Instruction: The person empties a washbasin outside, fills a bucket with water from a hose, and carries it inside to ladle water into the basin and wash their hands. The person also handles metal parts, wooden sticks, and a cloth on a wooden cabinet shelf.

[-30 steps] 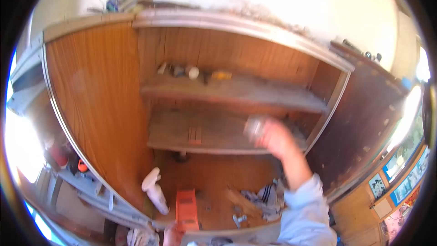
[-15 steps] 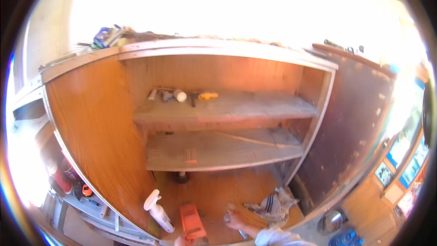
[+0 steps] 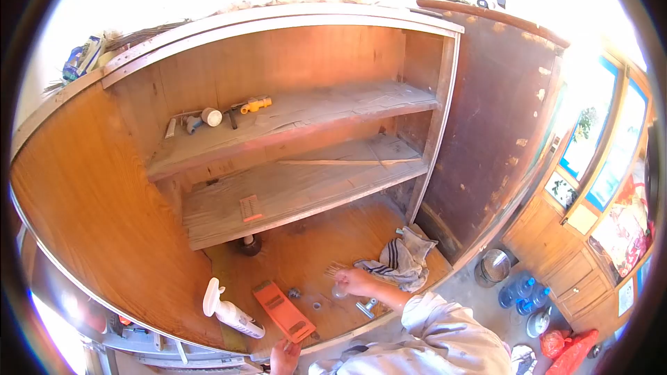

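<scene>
My right hand [image 3: 356,282] is closed around a small pale, clear-looking thing [image 3: 339,292] above the wooden bottom board [image 3: 306,250]; its kind is unclear. Thin straw-like bristles [image 3: 335,269] show just behind these fingers. My left hand [image 3: 283,357] is at the board's front edge, fingers partly stretched out beside the lower end of a flat orange plastic case [image 3: 283,311]. Between the case and my right hand lies a small grey metal part [image 3: 294,293]. A metal fitting [image 3: 366,307] lies below my right forearm. A white spray bottle [image 3: 233,312] leans left of the case.
A striped grey cloth [image 3: 403,260] lies at right on the board. A dark round object [image 3: 249,244] stands under the lower shelf [image 3: 299,198]. The upper shelf [image 3: 326,114] holds a yellow tool [image 3: 256,104] and a white roll [image 3: 212,117]. Blue water bottles [image 3: 524,295] stand on the floor.
The view has turned right and down, so the cabinet appears farther left and more of my right sleeve shows. My right hand stays closed near the bristles; my left stays by the orange case.
</scene>
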### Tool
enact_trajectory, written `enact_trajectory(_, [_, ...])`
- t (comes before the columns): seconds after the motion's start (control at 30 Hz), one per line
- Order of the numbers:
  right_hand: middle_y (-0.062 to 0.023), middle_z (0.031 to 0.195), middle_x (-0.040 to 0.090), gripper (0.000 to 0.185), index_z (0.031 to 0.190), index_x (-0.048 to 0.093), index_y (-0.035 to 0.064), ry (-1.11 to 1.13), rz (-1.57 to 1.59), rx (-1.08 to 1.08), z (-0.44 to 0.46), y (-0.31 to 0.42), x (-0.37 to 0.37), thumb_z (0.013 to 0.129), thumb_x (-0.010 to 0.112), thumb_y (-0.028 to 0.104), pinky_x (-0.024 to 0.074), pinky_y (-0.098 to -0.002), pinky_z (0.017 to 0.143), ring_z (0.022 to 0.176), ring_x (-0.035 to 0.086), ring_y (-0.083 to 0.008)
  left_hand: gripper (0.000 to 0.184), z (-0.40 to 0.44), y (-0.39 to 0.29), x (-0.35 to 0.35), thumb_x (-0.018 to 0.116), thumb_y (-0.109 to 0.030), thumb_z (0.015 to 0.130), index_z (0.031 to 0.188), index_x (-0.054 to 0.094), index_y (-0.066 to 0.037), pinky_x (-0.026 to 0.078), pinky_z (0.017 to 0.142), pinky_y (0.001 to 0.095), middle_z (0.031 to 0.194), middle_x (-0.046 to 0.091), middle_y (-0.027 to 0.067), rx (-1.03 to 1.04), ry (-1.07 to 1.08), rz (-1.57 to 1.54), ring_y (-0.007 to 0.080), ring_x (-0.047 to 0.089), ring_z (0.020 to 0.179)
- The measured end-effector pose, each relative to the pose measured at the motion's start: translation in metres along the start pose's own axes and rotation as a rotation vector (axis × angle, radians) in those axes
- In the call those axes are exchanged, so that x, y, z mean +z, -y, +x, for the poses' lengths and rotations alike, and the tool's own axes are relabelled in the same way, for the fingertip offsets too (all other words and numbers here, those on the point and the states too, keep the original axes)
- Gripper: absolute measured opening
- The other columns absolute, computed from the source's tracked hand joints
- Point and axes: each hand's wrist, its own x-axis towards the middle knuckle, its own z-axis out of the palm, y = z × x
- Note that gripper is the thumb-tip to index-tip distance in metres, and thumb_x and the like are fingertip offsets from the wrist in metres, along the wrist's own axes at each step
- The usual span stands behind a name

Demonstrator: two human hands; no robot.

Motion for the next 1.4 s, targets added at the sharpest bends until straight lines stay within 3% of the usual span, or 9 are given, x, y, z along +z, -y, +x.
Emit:
enact_trajectory(0.07, [-0.0119,0.091,0.064,0.024,0.100,0.059,0.0052,-0.052,-0.053,-0.001,-0.007,0.017,-0.022,0.080,0.057,0.018,0.0487,-0.0317,0.074,0.083,0.062,-0.0231,0.038,0.012,0.002,-0.034,0.051,-0.033,0.086,0.112,0.053,-0.005,0.044,0.086,0.0456,0.114,0.056,0.0122,-0.023,0.187,0.027,0.0303,0.051,0.106])
enact_trajectory(0.17, [-0.0111,0.093,0.064,0.025,0.105,0.058,0.0072,-0.089,0.003,0.009,-0.015,0.032,-0.061,0.082,0.056,0.017,0.0485,-0.0293,0.076,0.086,0.062,-0.0198,0.043,-0.019,-0.011,0.057,0.050,-0.021,0.084,0.118,0.036,0.001,0.037,0.093,0.0417,0.111,0.044,0.0187,-0.152,-0.458,0.044,0.0323,0.044,0.104])
enact_trajectory(0.3, [-0.0087,0.091,0.065,0.020,0.101,0.061,0.0068,-0.276,0.106,0.000,-0.016,0.040,-0.115,0.081,0.059,0.012,0.0488,-0.0279,0.074,0.083,0.062,-0.0158,0.045,-0.018,-0.010,0.056,0.051,-0.022,0.083,0.119,0.036,0.001,0.037,0.093,0.0394,0.112,0.041,0.0191,-0.152,-0.465,0.048,0.0302,0.043,0.103])
enact_trajectory(0.57, [-0.0075,0.084,0.064,0.012,0.091,0.060,0.0014,-0.524,0.326,-0.082,0.005,-0.019,-0.167,0.081,0.054,0.001,0.0484,-0.0244,0.069,0.076,0.061,-0.0127,0.020,-0.023,0.000,0.073,0.051,-0.022,0.083,0.092,0.047,-0.005,0.044,0.078,0.0341,0.095,0.051,0.0117,-0.028,-0.423,0.078,0.0230,0.049,0.090])
enact_trajectory(0.77, [-0.0050,0.097,0.060,0.026,0.106,0.052,0.0097,-0.586,1.350,0.246,0.031,-0.063,-0.212,0.084,0.057,0.021,0.0456,-0.0270,0.072,0.085,0.055,-0.0154,0.019,-0.022,0.010,0.077,0.058,-0.024,0.078,0.090,0.049,-0.012,0.043,0.072,0.0313,0.091,0.050,0.0071,-0.039,-0.613,0.101,0.0191,0.048,0.079])
enact_trajectory(0.87, [-0.0063,0.106,0.054,0.036,0.106,0.051,0.0085,-0.580,1.758,0.123,0.070,-0.108,-0.231,0.079,0.063,0.029,0.0432,-0.0297,0.081,0.095,0.051,-0.0167,0.014,-0.023,0.018,0.074,0.058,-0.023,0.077,0.085,0.051,-0.013,0.043,0.071,0.0311,0.085,0.052,0.0048,0.022,-0.660,0.078,0.0174,0.050,0.079])
enact_trajectory(1.0, [-0.0035,0.104,0.054,0.035,0.100,0.052,0.0099,-0.674,1.752,0.130,0.086,-0.095,-0.250,0.074,0.067,0.029,0.0394,-0.0326,0.087,0.098,0.049,-0.0176,0.025,-0.028,0.023,0.081,0.055,-0.025,0.082,0.101,0.052,-0.010,0.037,0.083,0.0329,0.099,0.053,0.0056,0.073,-0.633,0.094,0.0179,0.049,0.089])
enact_trajectory(1.2, [-0.0073,0.105,0.052,0.037,0.105,0.048,0.0073,-0.712,1.746,0.190,0.109,-0.114,-0.256,0.075,0.063,0.023,0.0369,-0.0380,0.089,0.099,0.046,-0.0218,0.025,-0.034,0.036,0.103,0.053,-0.023,0.083,0.102,0.052,-0.007,0.040,0.078,0.0329,0.101,0.055,0.0070,0.122,-0.685,0.079,0.0181,0.052,0.089])
enact_trajectory(1.4, [-0.0059,0.101,0.060,0.029,0.098,0.053,0.0070,-0.577,1.852,-0.058,0.108,-0.100,-0.254,0.073,0.065,0.017,0.0422,-0.0346,0.084,0.098,0.054,-0.0209,0.016,-0.038,0.048,0.098,0.053,-0.019,0.082,0.093,0.056,-0.007,0.044,0.069,0.0309,0.092,0.060,0.0067,0.115,-0.668,-0.036,0.0181,0.055,0.081])
